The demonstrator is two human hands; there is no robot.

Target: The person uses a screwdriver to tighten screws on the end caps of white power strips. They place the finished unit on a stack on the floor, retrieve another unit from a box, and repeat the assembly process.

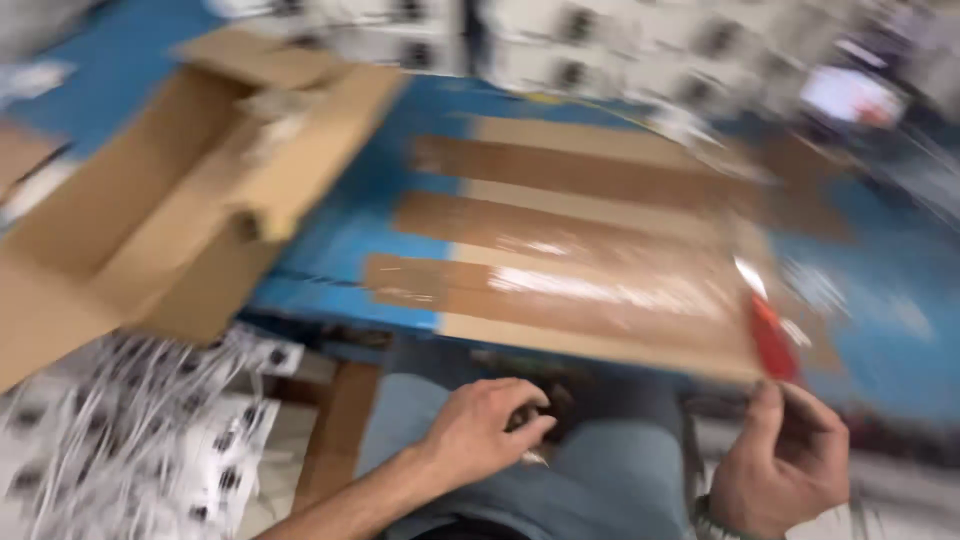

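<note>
The left hand (485, 430) rests on the person's lap over the blue jeans (600, 480), fingers curled narrowly around something small and dark that the blur hides. The right hand (785, 465) is near the tabletop's front edge, fingers half curled; whether they hold anything I cannot tell. Just above it lies a red cutter (772, 338) on a flat taped cardboard sheet (580, 250) on the blue tabletop (880, 330). An open cardboard box (170, 190) stands at the left.
</note>
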